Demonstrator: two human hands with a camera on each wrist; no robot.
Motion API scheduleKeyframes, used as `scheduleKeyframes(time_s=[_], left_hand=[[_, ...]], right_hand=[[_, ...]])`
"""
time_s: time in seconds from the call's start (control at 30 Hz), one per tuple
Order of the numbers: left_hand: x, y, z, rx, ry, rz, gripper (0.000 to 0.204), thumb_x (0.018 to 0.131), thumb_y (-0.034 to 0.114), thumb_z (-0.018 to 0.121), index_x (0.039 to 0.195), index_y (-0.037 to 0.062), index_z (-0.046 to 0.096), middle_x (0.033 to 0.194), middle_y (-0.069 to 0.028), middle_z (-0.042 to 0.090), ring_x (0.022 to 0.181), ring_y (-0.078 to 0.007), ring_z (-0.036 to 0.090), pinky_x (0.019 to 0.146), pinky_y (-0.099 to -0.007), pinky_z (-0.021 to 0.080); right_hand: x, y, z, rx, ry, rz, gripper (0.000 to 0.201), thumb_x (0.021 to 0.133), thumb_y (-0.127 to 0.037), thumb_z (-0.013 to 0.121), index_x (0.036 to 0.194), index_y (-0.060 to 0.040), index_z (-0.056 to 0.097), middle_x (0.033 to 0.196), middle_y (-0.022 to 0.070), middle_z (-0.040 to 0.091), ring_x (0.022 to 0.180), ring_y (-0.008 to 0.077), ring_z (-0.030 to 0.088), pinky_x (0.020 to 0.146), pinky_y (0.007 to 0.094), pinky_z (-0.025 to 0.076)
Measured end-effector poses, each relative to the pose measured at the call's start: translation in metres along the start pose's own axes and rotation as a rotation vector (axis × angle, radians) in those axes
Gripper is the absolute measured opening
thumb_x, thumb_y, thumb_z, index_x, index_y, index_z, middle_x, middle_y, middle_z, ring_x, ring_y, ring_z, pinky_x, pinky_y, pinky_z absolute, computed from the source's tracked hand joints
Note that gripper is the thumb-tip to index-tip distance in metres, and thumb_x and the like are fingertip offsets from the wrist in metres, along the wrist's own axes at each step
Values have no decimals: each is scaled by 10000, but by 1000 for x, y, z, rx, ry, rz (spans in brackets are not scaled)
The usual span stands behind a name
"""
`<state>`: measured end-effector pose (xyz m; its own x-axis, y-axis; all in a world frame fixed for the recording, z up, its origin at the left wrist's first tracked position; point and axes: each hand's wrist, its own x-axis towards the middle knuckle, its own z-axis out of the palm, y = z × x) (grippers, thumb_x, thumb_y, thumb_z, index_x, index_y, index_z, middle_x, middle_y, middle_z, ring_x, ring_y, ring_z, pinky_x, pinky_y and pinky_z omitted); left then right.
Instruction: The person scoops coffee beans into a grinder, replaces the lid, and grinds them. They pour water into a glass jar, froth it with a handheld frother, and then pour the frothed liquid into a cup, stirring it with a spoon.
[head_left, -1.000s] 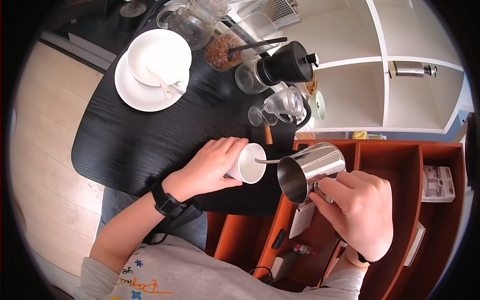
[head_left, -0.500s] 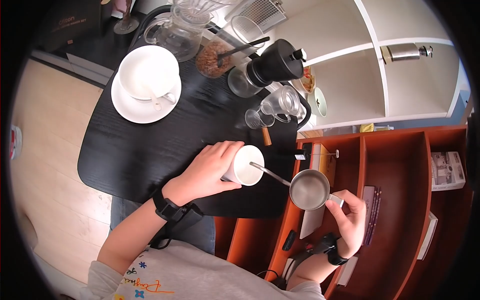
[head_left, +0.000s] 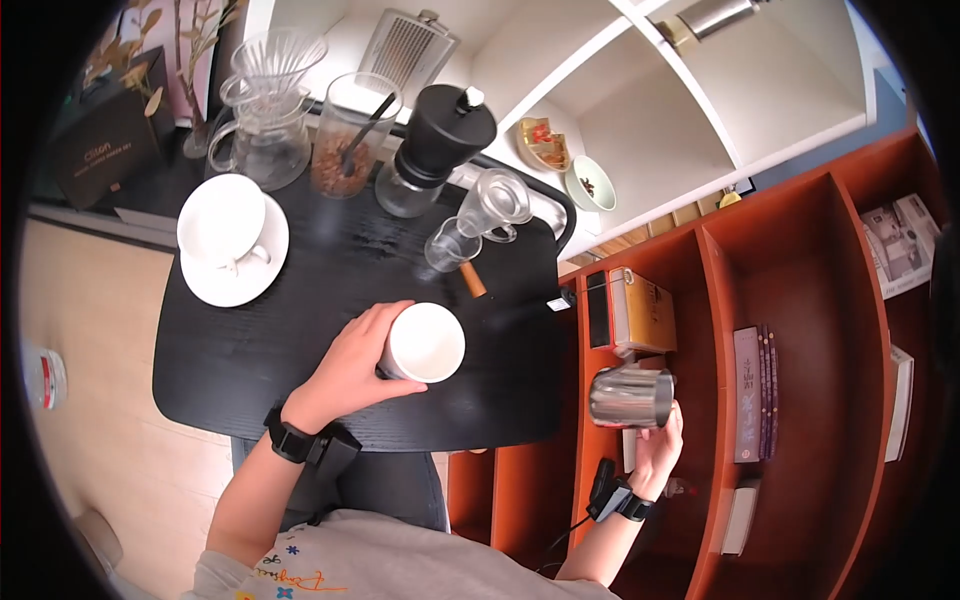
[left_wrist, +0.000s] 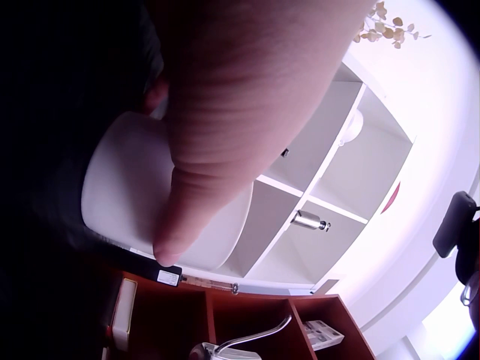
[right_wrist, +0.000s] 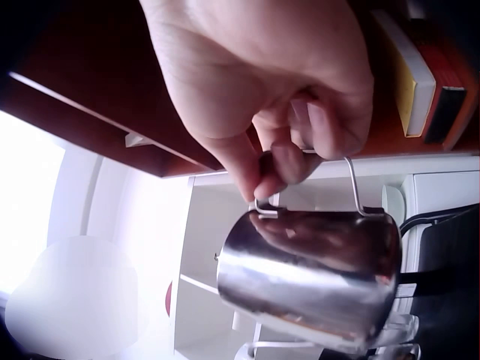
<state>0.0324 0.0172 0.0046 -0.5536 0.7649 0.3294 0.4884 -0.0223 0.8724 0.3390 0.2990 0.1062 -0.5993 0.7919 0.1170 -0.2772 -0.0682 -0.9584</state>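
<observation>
The left hand [head_left: 350, 362] curls round a white cup [head_left: 425, 342] at the black table's front edge; its thumb [left_wrist: 180, 225] lies along the cup's side in the left wrist view. The inside of the cup looks white. Off the table's right side, the right hand [head_left: 658, 448] holds a steel kettle [head_left: 632, 396] by its handle. In the right wrist view the fingers of that hand [right_wrist: 277, 112] are curled at the handle above the shiny kettle body [right_wrist: 311, 270]. The kettle's thin spout [left_wrist: 259, 334] shows in the left wrist view, apart from the cup.
On the black table [head_left: 300, 400] stand a white cup and saucer [head_left: 235, 288], a glass server [head_left: 268, 150], a tumbler of brown pieces [head_left: 340, 170], a black grinder [head_left: 445, 130] and small glass pitchers [head_left: 492, 205]. Red-brown shelves [head_left: 710, 330] with books lie right, white shelves [head_left: 640, 130] behind.
The kettle has moved right, away from the cup, and its spout is no longer over the cup. The head view has shifted. The left hand still holds the cup.
</observation>
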Motion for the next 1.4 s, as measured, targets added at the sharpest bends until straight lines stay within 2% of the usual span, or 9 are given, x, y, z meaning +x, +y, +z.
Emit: scheduleKeyframes(time_s=[0.03, 0.13, 0.27, 0.43, 0.47, 0.63, 0.73, 1.2, 1.4], left_hand=[[0, 1, 0, -4, -6, -22, 844, 609, 253, 827, 1297, 28, 394, 1203, -147, 507, 1125, -312, 504, 947, -385, 395], [1, 4, -1, 12, -21, -39, 854, 602, 257, 837, 1300, 38, 396, 1201, -142, 508, 1126, -305, 504, 948, -381, 397], [3, 6, 1, -8, -23, -26, 822, 633, 271, 818, 1296, 35, 392, 1194, -143, 512, 1105, -315, 510, 927, -390, 402], [3, 6, 1, -8, -29, -25, 818, 625, 230, 830, 1295, 45, 398, 1179, -138, 513, 1107, -307, 513, 927, -379, 408], [3, 8, 1, 8, -33, -17, 818, 625, 230, 830, 1295, 45, 398, 1179, -138, 513, 1107, -307, 513, 927, -379, 408], [4, 13, 1, 7, -43, -39, 820, 613, 210, 840, 1291, 47, 408, 1192, -128, 508, 1134, -292, 505, 952, -372, 407], [4, 12, 1, 11, -37, -40, 819, 610, 205, 844, 1288, 45, 413, 1195, -126, 506, 1139, -287, 502, 950, -367, 410], [4, 12, 2, 26, -34, -19, 827, 617, 228, 844, 1292, 33, 408, 1192, -128, 512, 1138, -286, 510, 944, -367, 417], [4, 10, 2, 32, -28, -5, 827, 612, 235, 847, 1283, 29, 411, 1173, -135, 528, 1126, -291, 520, 940, -376, 421]], right_hand=[[0, 4, 4, 61, 233, -12, 140, 915, -200, 566, 912, -64, 534, 783, -22, 534, 567, 53, 361, 494, 202, 287], [16, 21, -13, 303, 217, -19, 139, 939, -198, 534, 889, -69, 524, 767, -29, 492, 552, 63, 302, 494, 211, 269], [62, 36, 5, 53, 321, -78, 162, 945, -197, 527, 827, -87, 518, 714, -57, 461, 573, 25, 344, 501, 191, 255], [121, 67, 7, -62, 167, -69, 123, 924, -210, 568, 823, -141, 567, 725, -94, 495, 586, 9, 394, 523, 185, 290], [129, 71, 22, -26, 318, -18, 107, 918, -202, 577, 837, -131, 573, 740, -86, 511, 592, 11, 410, 534, 188, 305], [152, 98, 40, 27, 75, 82, 79, 902, -205, 593, 855, -143, 580, 737, -81, 543, 643, 11, 485, 573, 171, 368], [156, 108, 56, -6, 41, 151, 107, 915, -202, 568, 829, -140, 558, 711, -84, 496, 568, 13, 384, 559, 172, 333], [173, 145, 76, -171, -147, 214, 129, 896, -233, 611, 909, -109, 644, 734, -84, 575, 601, 10, 451, 530, 163, 321], [145, 130, 72, -244, -10, 214, 262, 889, -258, 621, 1034, -45, 576, 763, -20, 543, 605, 27, 472, 545, 193, 424]])
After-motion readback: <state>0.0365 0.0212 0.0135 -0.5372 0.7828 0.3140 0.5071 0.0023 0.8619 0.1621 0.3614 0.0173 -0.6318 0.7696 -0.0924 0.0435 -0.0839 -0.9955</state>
